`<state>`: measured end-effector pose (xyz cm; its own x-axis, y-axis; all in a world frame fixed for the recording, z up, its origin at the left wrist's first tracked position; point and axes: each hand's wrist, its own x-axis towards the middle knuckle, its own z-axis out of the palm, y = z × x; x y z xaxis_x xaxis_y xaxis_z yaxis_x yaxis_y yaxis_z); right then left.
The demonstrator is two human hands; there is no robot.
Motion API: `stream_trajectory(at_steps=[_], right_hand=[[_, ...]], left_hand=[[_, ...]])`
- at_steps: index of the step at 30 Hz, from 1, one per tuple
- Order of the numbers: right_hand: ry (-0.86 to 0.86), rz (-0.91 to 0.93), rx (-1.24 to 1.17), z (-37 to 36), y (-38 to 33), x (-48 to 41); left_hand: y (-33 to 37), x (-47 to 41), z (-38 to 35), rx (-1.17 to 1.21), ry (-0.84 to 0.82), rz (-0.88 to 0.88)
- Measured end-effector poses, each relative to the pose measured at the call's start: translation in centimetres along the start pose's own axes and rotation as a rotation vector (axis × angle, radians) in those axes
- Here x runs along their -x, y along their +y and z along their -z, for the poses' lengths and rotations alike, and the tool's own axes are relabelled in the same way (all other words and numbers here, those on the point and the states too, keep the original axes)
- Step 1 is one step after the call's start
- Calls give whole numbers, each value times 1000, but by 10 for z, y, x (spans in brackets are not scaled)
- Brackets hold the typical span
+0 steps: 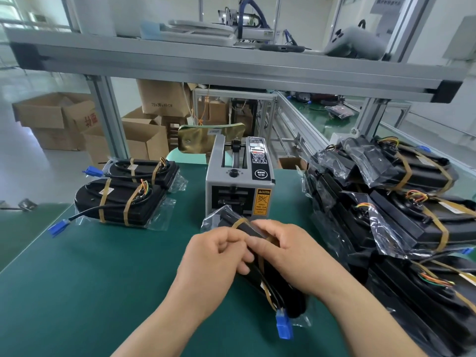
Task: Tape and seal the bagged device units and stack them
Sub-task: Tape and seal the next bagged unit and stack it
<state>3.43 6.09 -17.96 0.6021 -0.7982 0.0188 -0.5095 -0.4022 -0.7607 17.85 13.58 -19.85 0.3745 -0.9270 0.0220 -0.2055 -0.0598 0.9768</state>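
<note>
A black device unit in a clear bag (233, 222) stands tilted on the green mat in front of me, its blue connector (284, 328) hanging near the mat. My left hand (219, 256) grips its left side with curled fingers. My right hand (288, 247) holds its right side, fingers curled over a brown tape strip (238, 222) across the top. The grey tape dispenser (239, 181) stands just behind the unit. Two taped units (121, 202) lie at the left. A pile of several bagged units (401, 202) fills the right side.
The green mat (103, 279) covers the bench. An aluminium frame post (108, 117) rises at the back left and a shelf beam (231, 63) crosses overhead. Cardboard boxes (54, 119) stand on the floor beyond the bench. A chair back (201, 140) shows behind the dispenser.
</note>
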Motion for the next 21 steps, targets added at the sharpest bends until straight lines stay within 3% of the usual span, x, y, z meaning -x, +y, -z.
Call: stream_trajectory(at_steps=[3, 6, 11, 21], right_hand=[[0, -13, -11, 0, 2, -2], [3, -18, -35, 0, 4, -2], [25, -76, -43, 10, 11, 3], [61, -110, -20, 10, 14, 7]], left_hand=[[-5, -17, 16, 164, 221, 42], [-13, -40, 30, 205, 338, 105], [-23, -62, 22, 224, 246, 220], [-7, -98, -6, 487, 188, 509]])
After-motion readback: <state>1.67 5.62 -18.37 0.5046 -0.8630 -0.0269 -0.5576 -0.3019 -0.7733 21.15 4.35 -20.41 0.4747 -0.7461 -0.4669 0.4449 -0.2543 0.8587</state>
